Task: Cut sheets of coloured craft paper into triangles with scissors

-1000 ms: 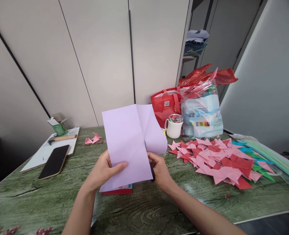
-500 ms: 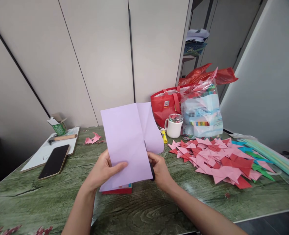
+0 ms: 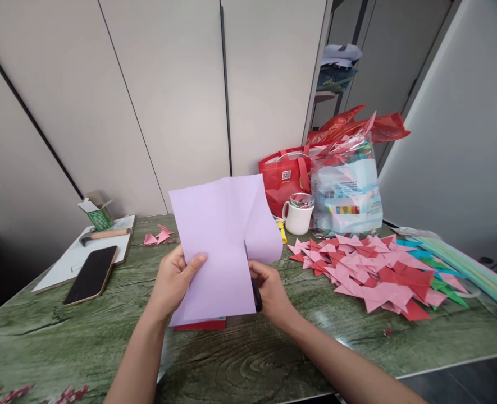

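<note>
A sheet of light purple paper (image 3: pixel 218 241) is held up above the table, cut partway up from its near edge. The strip right of the cut curls away behind. My left hand (image 3: pixel 174 280) grips the sheet's left side, thumb on the front face. My right hand (image 3: pixel 271 294) is closed round black-handled scissors (image 3: pixel 256 294) at the cut; their blades are mostly hidden by the paper. Below the sheet, more purple paper and a red piece (image 3: pixel 200 325) lie on the table, partly covered.
Right of my hands spreads a pile of folded pink and red paper pieces (image 3: pixel 370 269). Behind it stand a white mug (image 3: pixel 299 216), a red bag (image 3: pixel 279 174) and a filled plastic bag (image 3: pixel 347 191). A phone (image 3: pixel 91 275), a hammer (image 3: pixel 105 234) and a small green box (image 3: pixel 97 216) sit left.
The cut has moved a little farther up the sheet, and the right strip curls more. My left thumb has shifted left and upward on the paper.
</note>
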A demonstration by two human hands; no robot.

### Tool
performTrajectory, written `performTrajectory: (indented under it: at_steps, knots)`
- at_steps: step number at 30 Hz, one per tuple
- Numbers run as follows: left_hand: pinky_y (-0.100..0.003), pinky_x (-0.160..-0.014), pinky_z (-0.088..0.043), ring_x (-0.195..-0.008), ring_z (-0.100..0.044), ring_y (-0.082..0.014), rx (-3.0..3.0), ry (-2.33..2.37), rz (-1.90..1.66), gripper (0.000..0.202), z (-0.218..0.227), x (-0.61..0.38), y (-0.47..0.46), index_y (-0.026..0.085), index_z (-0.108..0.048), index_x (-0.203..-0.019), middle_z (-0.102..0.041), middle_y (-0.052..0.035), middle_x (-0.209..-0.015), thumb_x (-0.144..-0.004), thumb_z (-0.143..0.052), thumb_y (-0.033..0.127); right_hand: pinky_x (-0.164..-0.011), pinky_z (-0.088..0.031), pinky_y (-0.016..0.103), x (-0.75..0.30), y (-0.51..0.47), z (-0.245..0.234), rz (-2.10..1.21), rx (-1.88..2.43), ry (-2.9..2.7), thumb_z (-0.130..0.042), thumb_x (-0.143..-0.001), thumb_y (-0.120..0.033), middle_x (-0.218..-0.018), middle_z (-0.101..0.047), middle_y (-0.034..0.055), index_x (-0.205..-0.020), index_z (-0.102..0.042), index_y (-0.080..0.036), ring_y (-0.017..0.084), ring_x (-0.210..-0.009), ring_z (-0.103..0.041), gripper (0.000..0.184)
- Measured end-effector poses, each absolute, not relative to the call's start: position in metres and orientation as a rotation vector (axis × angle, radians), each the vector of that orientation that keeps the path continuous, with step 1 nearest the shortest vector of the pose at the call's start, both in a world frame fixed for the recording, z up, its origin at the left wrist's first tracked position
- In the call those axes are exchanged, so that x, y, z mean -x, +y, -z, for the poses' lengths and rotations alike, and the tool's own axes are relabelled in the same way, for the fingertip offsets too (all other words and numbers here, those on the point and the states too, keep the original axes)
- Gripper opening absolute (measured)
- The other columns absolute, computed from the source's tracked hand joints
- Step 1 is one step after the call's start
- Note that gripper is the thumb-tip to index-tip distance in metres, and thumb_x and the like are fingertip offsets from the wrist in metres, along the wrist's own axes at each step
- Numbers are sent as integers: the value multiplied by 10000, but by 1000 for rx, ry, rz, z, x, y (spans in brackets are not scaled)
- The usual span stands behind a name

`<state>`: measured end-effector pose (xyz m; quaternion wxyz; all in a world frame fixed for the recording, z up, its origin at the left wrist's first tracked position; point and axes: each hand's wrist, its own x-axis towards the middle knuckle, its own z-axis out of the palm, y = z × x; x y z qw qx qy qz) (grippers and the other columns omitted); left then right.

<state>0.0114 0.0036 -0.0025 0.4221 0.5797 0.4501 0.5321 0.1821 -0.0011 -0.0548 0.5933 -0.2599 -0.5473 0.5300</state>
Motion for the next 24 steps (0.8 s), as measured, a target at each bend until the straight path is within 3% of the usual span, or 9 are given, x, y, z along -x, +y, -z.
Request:
performTrajectory:
  at_steps: [14,24]
  knots:
    - [-168,-364,-347,-463,-503,-109,-1630,1374,-1329,260,-4,-14,0,159,-621,-845,-582,22,-541,-657,-648,336,-527,-441,214,-182,2,59,-1243,611,-1279,-675,-597,-217,-597,-629,-26,-749,-592,-156,121,-560,-566,184]
    - [-171,-364,-321,-404,-424,-84,-1634,1372,-1327,271,-6,-14,-1,165,-609,-870,-517,53,-493,-654,-652,324,-544,-434,216,-183,2,59,-1217,622,-1302,-680,-601,-234,-590,-607,-25,-719,-569,-161,122,-582,-549,178]
